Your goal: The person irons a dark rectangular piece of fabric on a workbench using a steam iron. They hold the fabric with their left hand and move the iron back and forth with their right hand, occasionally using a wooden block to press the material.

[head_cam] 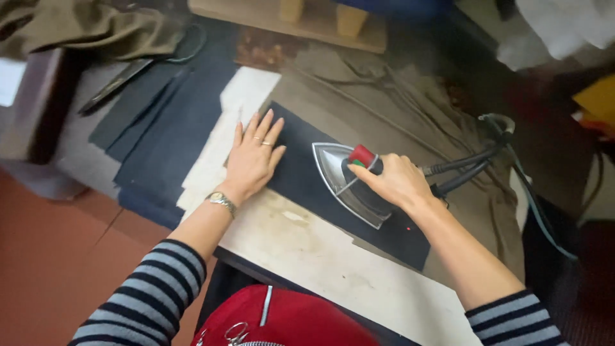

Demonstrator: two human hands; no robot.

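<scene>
On the white padded board (307, 243), the left hand (251, 160) lies flat, fingers spread, on dark matte cloth (301, 176); the right hand (394, 181) grips the pointed, shiny steel iron (343, 176).

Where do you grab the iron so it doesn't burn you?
Grab the iron by its dark handle on top, coming down from above, as the right hand does. The shiny metal body sits flat on the dark cloth, so fingers belong on the raised handle only.

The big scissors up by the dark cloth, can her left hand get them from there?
Probably yes. The left hand lies flat on the black fabric strip, and only flat dark cloth pieces lie between it and the scissors; it would need a stretch.
</scene>
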